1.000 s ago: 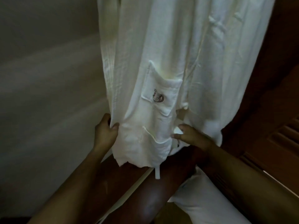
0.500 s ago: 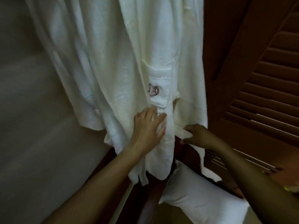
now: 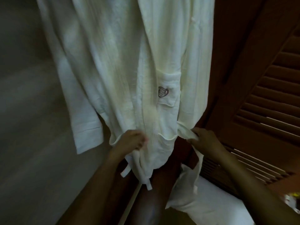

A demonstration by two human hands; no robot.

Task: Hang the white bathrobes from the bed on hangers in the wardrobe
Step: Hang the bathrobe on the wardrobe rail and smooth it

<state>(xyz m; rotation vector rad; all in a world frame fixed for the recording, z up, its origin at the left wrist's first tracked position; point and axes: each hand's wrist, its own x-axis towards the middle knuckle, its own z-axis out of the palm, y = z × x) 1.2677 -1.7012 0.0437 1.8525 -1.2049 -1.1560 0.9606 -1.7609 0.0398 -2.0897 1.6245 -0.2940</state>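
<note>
Grey plain wall (image 3: 24, 111) fills left of frame. White pillow (image 3: 203, 208) lower right. Dark glossy brown surface (image 3: 151, 207) bottom centre, just left of pillow. Small yellow-white object (image 3: 292, 198) at right edge, blurred.

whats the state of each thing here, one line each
white bathrobe, hanging, front overlapped
belt, untied, loose end dangling
left grip, holds the robe's front fabric
right grip, holds the belt
pillow, lying below the robe

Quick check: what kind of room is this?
Probably a hotel bedroom: a white bathrobe with a logo pocket hangs beside a louvred wooden door, a white pillow below.
</note>
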